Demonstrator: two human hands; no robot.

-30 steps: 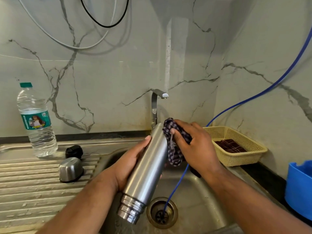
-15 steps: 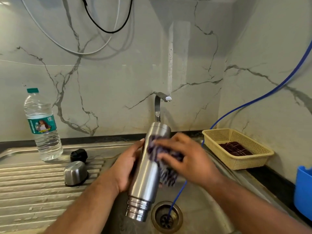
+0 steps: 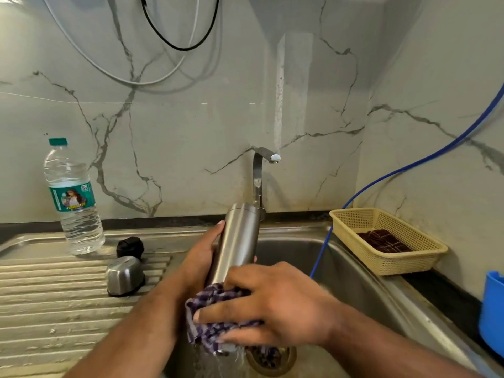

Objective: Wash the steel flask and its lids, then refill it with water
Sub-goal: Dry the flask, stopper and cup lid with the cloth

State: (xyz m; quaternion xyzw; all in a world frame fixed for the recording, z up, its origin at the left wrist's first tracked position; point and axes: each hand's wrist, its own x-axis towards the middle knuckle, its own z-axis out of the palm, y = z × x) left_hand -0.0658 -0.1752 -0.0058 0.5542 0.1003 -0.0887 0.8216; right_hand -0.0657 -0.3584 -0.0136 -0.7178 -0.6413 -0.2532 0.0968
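Observation:
The steel flask (image 3: 237,241) is held upside down over the sink (image 3: 354,271), its mouth pointing at the drain. My left hand (image 3: 200,257) grips its body from the left. My right hand (image 3: 275,306) wraps a purple checked cloth (image 3: 210,320) around the flask's lower neck end, hiding the mouth. Water drips from the cloth. The steel cup lid (image 3: 125,275) and the black stopper lid (image 3: 130,246) lie on the ribbed drainboard (image 3: 54,296) to the left.
A tap (image 3: 260,170) stands behind the flask. A plastic water bottle (image 3: 73,197) is at the back left. A blue hose (image 3: 381,181) runs down into the sink. A yellow basket (image 3: 387,241) with a dark cloth sits right; a blue container (image 3: 492,315) is at the right edge.
My right hand slid the cloth down the flask from its base end to its neck end. The flask turned more upright in my left hand.

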